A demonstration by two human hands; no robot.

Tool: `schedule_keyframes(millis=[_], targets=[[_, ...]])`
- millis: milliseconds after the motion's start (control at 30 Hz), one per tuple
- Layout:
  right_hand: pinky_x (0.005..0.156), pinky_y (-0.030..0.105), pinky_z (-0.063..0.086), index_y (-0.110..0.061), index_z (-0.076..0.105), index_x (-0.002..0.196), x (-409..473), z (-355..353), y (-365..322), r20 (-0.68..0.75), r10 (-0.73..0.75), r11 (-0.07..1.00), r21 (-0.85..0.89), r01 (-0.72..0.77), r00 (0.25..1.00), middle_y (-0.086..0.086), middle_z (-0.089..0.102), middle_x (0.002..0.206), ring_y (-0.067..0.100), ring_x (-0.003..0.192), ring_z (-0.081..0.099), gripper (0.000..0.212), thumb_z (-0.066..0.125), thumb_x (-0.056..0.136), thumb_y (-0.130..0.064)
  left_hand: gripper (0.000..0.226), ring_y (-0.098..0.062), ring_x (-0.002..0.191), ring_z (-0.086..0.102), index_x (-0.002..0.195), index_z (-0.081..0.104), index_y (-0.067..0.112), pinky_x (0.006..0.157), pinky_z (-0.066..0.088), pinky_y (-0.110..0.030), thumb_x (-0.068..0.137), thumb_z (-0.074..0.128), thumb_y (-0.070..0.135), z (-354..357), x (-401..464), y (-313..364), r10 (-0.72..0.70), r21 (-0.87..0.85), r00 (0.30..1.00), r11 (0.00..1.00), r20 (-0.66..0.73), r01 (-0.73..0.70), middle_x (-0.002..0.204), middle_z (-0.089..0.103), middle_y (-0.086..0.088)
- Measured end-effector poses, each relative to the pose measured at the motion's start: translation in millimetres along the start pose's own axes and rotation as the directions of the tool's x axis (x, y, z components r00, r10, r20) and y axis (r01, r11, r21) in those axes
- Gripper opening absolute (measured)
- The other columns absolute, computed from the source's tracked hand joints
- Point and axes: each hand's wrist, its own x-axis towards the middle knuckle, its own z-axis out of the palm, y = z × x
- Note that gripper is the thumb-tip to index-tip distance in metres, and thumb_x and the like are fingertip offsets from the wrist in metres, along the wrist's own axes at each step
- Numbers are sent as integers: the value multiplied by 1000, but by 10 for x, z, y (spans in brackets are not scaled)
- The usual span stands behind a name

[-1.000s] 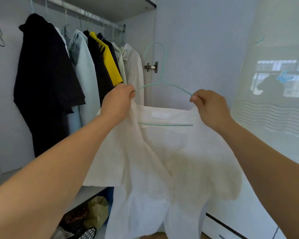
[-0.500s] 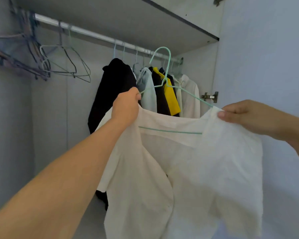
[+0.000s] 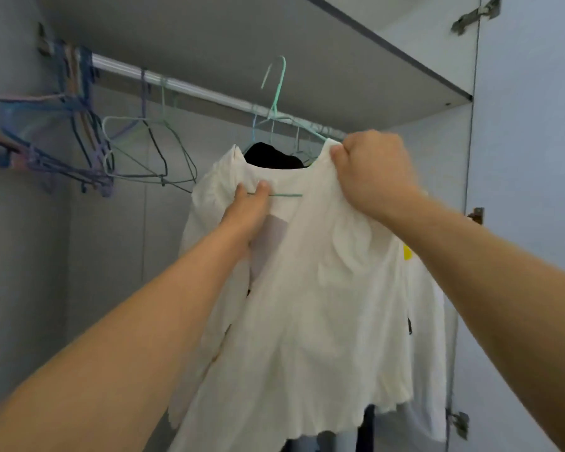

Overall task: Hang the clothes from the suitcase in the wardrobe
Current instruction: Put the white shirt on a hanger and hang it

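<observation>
A white shirt (image 3: 323,288) hangs on a mint-green wire hanger (image 3: 276,93), held up inside the wardrobe. The hanger's hook rises just above the metal rail (image 3: 177,84) and does not rest on it. My left hand (image 3: 248,213) is inside the shirt's front, fingers closed on the hanger's bottom bar. My right hand (image 3: 372,172) is a fist gripping the shirt's right shoulder over the hanger. Behind the shirt a black garment (image 3: 271,156) hangs on the rail.
Several bare wire hangers (image 3: 79,141) in blue, purple and green bunch at the rail's left end. A shelf (image 3: 274,44) runs just above the rail. The open wardrobe door (image 3: 529,158) stands at the right. Other hung clothes peek out behind the shirt's right side.
The shirt and hanger have risen toward the rail. My left hand went from the left shoulder to the bottom bar. My right hand closed into a fist on the right shoulder.
</observation>
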Motion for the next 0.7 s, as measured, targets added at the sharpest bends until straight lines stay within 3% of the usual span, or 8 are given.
schedule_keyframes(millis=[133,233,333,433,500,567,633,700], targets=[[66,32,33,-11,45,80,340,288,-418,8,50,999,10,-50,999,10,42,83,28,78,42,17,43,97,-12,70,-31,135,39,152,17,32,108,36,-51,93,26,67,-92,242,0,-30,-84,995,996,92,38,152,35,-6],[65,33,35,-8,43,72,584,501,-610,37,93,996,-1,-93,995,7,41,76,28,77,43,21,46,93,-3,65,-26,123,51,144,40,24,98,42,-38,95,24,65,-131,383,-23,-35,-165,982,984,188,66,139,51,-1],[64,34,36,-12,36,61,777,654,-712,62,94,995,-28,-93,994,3,35,66,29,74,44,33,47,90,0,70,-29,127,48,145,41,18,106,39,-42,96,20,64,-179,575,-27,-8,26,996,1000,91,5,144,47,-8],[64,34,35,-10,36,63,938,782,-772,71,89,994,-66,-84,994,4,34,65,28,72,43,31,45,89,2,63,-31,130,45,143,42,10,109,37,-41,101,22,52,-302,726,5,56,124,998,991,11,-57,146,43,-15],[65,33,34,-8,37,65,1025,860,-801,72,98,993,-67,-94,993,4,35,66,28,73,42,28,44,90,2,60,-33,125,48,139,46,6,102,40,-34,102,25,48,-378,816,-2,111,181,993,978,-44,-101,141,48,-19],[66,33,35,-5,40,66,1092,938,-832,65,115,992,-66,-111,991,5,40,70,28,76,44,26,44,90,2,57,-34,117,53,130,54,4,84,39,-30,101,28,46,-440,891,15,170,294,980,947,-104,-133,132,55,-21],[68,33,36,-2,50,79,1150,1017,-855,63,125,991,-63,-121,990,9,48,84,28,81,47,14,45,92,0,53,-34,117,53,126,58,4,81,38,-31,101,32,44,-507,948,73,208,394,968,908,-138,-139,129,57,-20],[69,33,36,-5,60,103,1201,1087,-880,64,119,992,-58,-115,991,12,57,102,30,94,56,19,46,92,-1,49,-33,117,54,123,60,5,83,39,-29,101,37,41,-603,990,150,245,442,952,886,-185,-142,129,58,-18]])
